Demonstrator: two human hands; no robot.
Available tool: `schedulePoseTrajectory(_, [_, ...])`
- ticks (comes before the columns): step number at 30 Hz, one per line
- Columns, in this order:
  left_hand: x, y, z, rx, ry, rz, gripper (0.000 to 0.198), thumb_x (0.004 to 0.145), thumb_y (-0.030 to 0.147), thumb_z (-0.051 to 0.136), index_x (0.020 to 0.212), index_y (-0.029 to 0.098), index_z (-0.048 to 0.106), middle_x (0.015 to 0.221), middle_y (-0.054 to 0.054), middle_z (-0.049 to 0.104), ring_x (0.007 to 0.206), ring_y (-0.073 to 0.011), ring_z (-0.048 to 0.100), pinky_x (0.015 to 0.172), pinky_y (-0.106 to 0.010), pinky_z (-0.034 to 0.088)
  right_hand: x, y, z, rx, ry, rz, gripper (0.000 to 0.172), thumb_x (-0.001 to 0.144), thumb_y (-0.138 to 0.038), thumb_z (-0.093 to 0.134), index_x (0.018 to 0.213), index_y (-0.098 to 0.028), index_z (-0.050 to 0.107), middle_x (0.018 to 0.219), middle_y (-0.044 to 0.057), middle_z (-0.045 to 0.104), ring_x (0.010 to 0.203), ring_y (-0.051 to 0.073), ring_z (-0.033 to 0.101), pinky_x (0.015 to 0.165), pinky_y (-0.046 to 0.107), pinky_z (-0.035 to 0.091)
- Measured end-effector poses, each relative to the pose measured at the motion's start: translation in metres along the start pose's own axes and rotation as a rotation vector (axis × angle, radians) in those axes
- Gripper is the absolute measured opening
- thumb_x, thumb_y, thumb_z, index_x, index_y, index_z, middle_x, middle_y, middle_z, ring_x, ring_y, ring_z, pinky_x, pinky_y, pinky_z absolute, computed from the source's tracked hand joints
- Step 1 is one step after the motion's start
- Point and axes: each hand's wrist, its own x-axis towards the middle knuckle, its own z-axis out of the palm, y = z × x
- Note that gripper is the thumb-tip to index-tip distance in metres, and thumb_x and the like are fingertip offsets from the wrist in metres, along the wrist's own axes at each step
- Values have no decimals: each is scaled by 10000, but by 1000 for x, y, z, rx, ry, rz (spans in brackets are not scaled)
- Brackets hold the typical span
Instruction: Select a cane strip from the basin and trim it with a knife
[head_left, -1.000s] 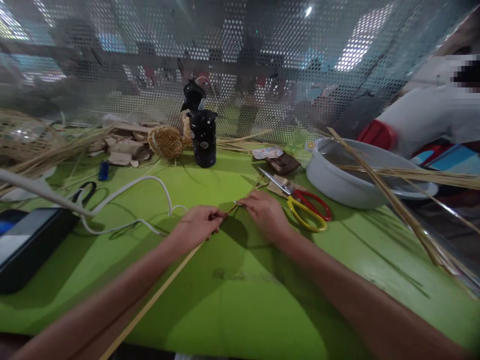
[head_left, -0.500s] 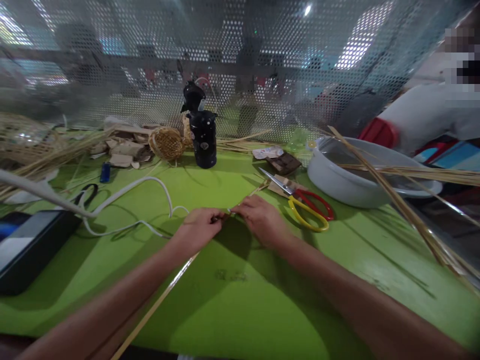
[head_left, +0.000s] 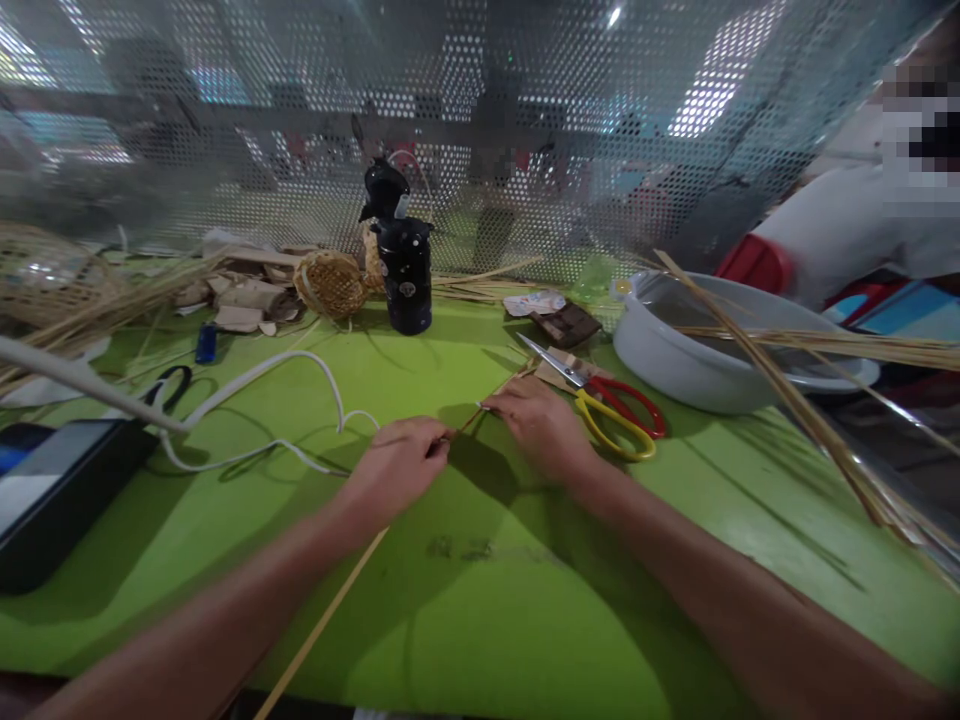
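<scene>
A long pale, flat plant strip, like split bamboo or reed [head_left: 322, 622], runs from the near table edge up under my left hand [head_left: 403, 463]. My left fingers are closed on it. Between the hands a thin darker stretch of the strip [head_left: 469, 424] shows. My right hand [head_left: 541, 420] pinches it further up, with a small white bit at the fingertips that I cannot make out. The strip's far end comes out beyond my right hand, near a piece of brown card. Just right of that hand lie scissors [head_left: 616, 408] with one red and one yellow handle.
A white basin [head_left: 675, 365] with long strips across it stands at right, beside a person's sleeve. A black bottle [head_left: 409, 285], a small woven ball [head_left: 330, 284] and scraps line the back. A white cable [head_left: 262, 448] and dark box [head_left: 75, 500] lie at left.
My hands have moved apart: the right has slid away up the strip, the left slightly nearer to me. More of the strip shows between them.
</scene>
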Motion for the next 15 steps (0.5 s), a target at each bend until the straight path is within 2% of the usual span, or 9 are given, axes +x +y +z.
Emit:
schedulePoseTrajectory(4, [-1, -1, 2, 71, 26, 37, 314, 926, 185, 475, 1075, 204, 750, 1055, -46, 762, 946, -209, 686, 827, -320, 525, -2, -2, 1, 25, -33, -117, 312, 949, -48, 529, 1076, -208, 766, 924, 74, 705, 917, 229, 628, 826, 337, 511])
schedulePoseTrajectory(8, [-2, -1, 3, 71, 46, 93, 312, 945, 206, 471, 1091, 212, 746, 1096, -45, 760, 973, -210, 693, 878, -343, 532, 1, 13, 0, -3, 36, -8, 312, 958, -65, 517, 1023, -223, 778, 919, 78, 713, 916, 232, 640, 818, 346, 524])
schedulePoseTrajectory(10, [-3, -1, 3, 68, 47, 113, 310, 942, 194, 476, 1091, 213, 747, 1079, -45, 763, 952, -204, 698, 877, -343, 537, 0, 13, -2, -16, 34, 16, 314, 954, -57, 516, 1031, -212, 779, 934, 84, 718, 916, 227, 639, 813, 341, 524])
schedulePoseTrajectory(15, [-3, -1, 1, 87, 47, 120, 317, 927, 153, 476, 1050, 203, 765, 1005, -50, 768, 872, -200, 703, 814, -338, 559, -2, 2, -4, -13, -30, -90, 341, 911, -6, 537, 1077, -197, 767, 941, 73, 717, 907, 220, 629, 812, 334, 522])
